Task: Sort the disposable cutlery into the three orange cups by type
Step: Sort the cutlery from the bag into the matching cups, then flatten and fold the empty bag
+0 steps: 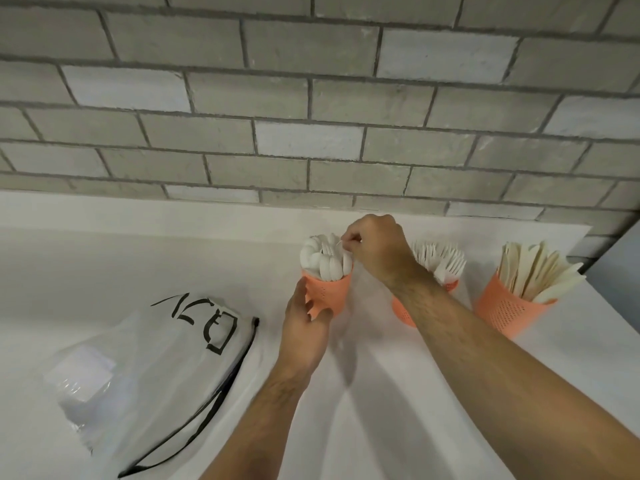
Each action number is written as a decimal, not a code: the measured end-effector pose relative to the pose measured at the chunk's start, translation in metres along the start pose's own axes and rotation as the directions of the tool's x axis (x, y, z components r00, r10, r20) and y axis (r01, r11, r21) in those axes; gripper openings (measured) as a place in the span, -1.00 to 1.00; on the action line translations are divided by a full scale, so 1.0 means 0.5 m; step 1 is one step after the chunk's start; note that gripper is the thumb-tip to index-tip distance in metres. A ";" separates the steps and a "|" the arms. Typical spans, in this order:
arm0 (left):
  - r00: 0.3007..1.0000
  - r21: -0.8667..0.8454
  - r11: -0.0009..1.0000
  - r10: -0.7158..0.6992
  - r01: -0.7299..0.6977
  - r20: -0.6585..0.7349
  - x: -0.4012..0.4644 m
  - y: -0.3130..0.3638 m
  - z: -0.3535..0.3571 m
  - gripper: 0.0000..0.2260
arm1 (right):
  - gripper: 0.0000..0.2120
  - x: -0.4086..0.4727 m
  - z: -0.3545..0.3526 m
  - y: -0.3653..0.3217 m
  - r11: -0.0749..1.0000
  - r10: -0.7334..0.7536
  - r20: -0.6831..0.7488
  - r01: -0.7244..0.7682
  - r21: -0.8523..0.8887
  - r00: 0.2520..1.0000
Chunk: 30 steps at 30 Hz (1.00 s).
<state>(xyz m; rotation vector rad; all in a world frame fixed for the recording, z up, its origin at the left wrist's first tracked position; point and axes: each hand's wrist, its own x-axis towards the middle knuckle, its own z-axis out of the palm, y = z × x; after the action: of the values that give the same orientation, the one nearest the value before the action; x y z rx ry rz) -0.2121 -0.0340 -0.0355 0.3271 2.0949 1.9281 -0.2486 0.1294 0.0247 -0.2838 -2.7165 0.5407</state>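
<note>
Three orange perforated cups stand in a row on the white counter. The left cup (329, 292) is packed with white spoons (322, 259), bowls up. My left hand (303, 327) grips this cup low on its side. My right hand (375, 247) is over its rim, pinching the thin tip of one white piece among the spoons. The middle cup (403, 311) holds white forks (441, 259) and is partly hidden behind my right forearm. The right cup (505, 310) holds cream knives (533, 271).
A clear drawstring bag (145, 372) with black marker lettering lies on the counter (138, 258) at the left, with a clear packet inside. A grey brick wall (311, 98) rises right behind the cups. The counter's right edge runs close beside the knife cup.
</note>
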 end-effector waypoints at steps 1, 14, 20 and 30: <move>1.000 0.009 1.000 -0.006 0.006 0.009 0.001 -0.001 -0.002 -0.51 | -0.86 -0.003 0.003 0.001 1.000 0.002 0.029 -0.002 -0.006 1.000; 0.956 0.839 0.537 0.283 -0.093 -0.075 -0.084 -0.069 -0.141 -0.74 | -0.74 -0.152 0.070 -0.140 0.946 -0.264 0.077 0.243 0.214 0.961; 0.910 0.938 0.346 0.375 0.039 -0.176 -0.144 -0.106 -0.231 -0.57 | -0.60 -0.143 0.238 -0.152 0.973 -0.213 0.332 0.167 0.160 0.919; 0.922 0.950 0.278 0.309 0.146 -0.232 -0.177 -0.135 -0.305 -0.55 | -0.87 -0.150 0.289 -0.167 0.956 -0.277 0.198 0.249 0.155 0.940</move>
<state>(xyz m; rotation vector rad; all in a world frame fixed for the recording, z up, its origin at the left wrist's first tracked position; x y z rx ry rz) -0.1810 -0.2131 -0.0872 0.2803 3.3762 0.3872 -0.2453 -0.0140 -0.0892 0.1835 -2.8481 0.6979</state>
